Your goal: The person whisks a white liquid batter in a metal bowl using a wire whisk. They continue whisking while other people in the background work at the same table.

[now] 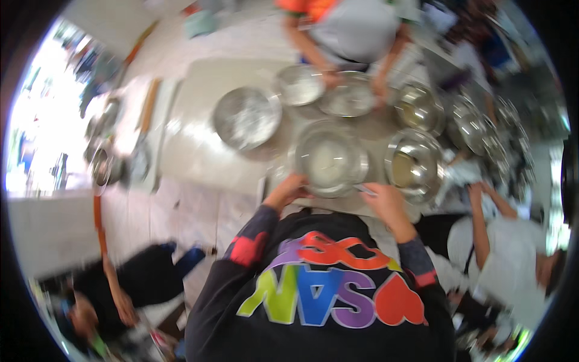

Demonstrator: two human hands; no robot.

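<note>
A steel bowl (332,158) with pale contents (328,164) stands on the table right in front of me. My left hand (291,189) grips its near left rim, with the fingertips partly hidden. Just off the bowl's near right side, my right hand (384,202) is closed around a thin light-coloured utensil (364,190); blur hides its exact kind. To the right sits another steel bowl (414,165) with yellowish contents. A wide steel bowl (246,118) holding white powder stands farther off to the left.
Across the table (194,135) a person in an apron (357,31) has hands at a steel bowl (348,95); a bowl of white powder (301,85) is beside it. More steel bowls (472,122) crowd the right. A person in white (502,253) stands right, another in black (135,271) lower left.
</note>
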